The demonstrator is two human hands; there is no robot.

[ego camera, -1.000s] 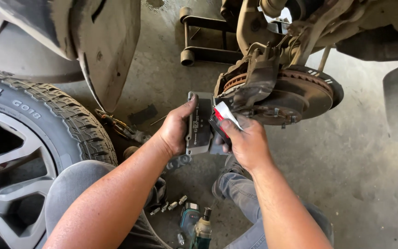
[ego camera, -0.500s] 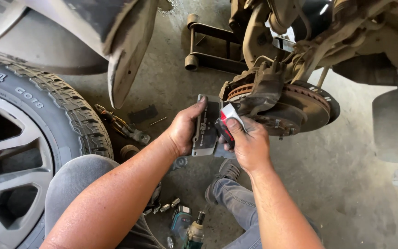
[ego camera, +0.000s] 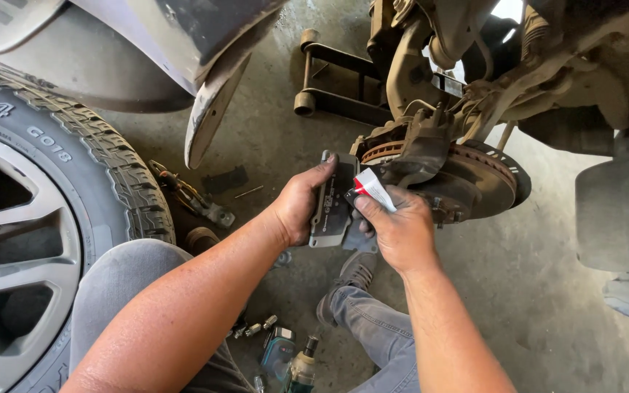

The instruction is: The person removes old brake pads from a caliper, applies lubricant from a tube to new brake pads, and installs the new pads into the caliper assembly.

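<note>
Left hand grips the brake pad, thumb along its top edge, fingers wrapped behind. Pad sits just left of the rotor, not touching it as far as I can see. Long axis runs near vertical, tipped slightly right at the top; flat grey backing plate faces the camera. Top end points up toward the caliper, bottom end toward the shoe.

Right hand is closed on a small red-and-white tube, pinched between thumb and fingers. Tube lies diagonal, red end up-left at the pad's right edge, white body down-right into the fist. Can't tell if the tip actually touches the pad.

Both hands are close together, just left of and slightly below the rotor's hub. Caliper hangs over the rotor's upper left edge.

Further left of the rotor: a mud flap, then the removed tyre at the left edge. Below the rotor, on the concrete by the knees: an impact driver and a few loose sockets.
</note>
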